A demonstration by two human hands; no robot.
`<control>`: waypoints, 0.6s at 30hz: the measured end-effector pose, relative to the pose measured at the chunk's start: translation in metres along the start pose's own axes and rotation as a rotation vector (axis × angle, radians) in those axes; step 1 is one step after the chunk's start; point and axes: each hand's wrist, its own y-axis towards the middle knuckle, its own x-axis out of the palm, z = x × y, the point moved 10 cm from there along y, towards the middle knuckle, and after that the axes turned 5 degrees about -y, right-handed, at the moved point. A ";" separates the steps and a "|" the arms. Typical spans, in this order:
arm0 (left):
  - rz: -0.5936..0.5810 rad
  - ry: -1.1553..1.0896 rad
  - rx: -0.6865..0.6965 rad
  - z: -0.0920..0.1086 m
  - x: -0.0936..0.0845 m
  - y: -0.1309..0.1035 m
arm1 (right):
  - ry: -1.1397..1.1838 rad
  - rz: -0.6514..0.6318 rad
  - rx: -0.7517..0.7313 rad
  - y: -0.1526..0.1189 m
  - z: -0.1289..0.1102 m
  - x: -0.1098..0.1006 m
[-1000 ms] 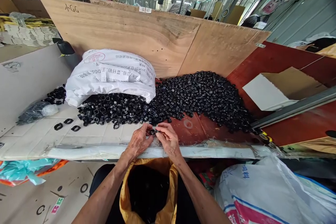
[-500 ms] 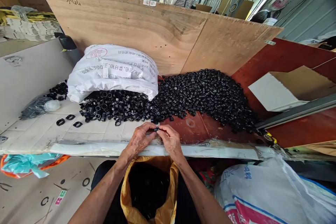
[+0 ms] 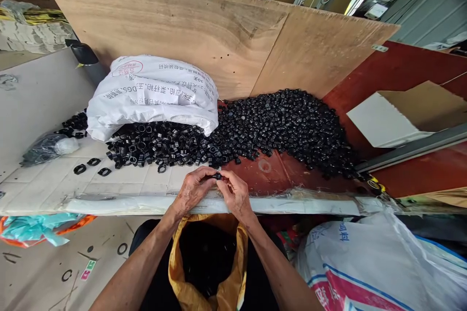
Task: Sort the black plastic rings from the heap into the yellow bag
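Both hands meet over the front edge of the bench, pinching a small black plastic part (image 3: 217, 176) between thumbs and fingertips. My left hand (image 3: 195, 188) grips it from the left and my right hand (image 3: 235, 193) from the right; the fingers hide some of it. Just behind them spreads a heap of black rings (image 3: 160, 143), partly beneath a white printed sack (image 3: 153, 92). To the right of the rings lies a large pile of small black parts (image 3: 288, 124). Below my hands, between my legs, an open yellow bag (image 3: 176, 262) has a dark inside whose contents I cannot make out.
A padded white rail (image 3: 138, 205) runs along the bench's front edge. Plywood boards (image 3: 182, 24) stand at the back. On the right are an open cardboard box (image 3: 394, 116), a metal bar (image 3: 419, 150) and a big white sack (image 3: 350, 257). A clear bag of dark parts (image 3: 40, 150) lies left.
The view has shifted slightly, so the bench scene sits a little higher. Both hands stay together on the small black part, with the fingers slightly repositioned around it.
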 end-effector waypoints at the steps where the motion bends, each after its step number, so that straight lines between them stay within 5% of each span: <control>1: -0.009 0.000 -0.001 0.001 0.001 0.000 | -0.007 0.007 0.008 0.000 0.001 -0.001; 6: -0.151 -0.015 0.035 0.011 0.013 -0.002 | -0.097 0.081 0.066 0.003 0.009 -0.007; 14: -0.037 -0.035 -0.004 -0.002 0.004 -0.001 | 0.120 0.009 0.130 0.003 0.012 0.001; 18: -0.029 -0.131 -0.091 -0.012 0.002 0.000 | 0.172 0.025 0.042 0.006 0.004 -0.004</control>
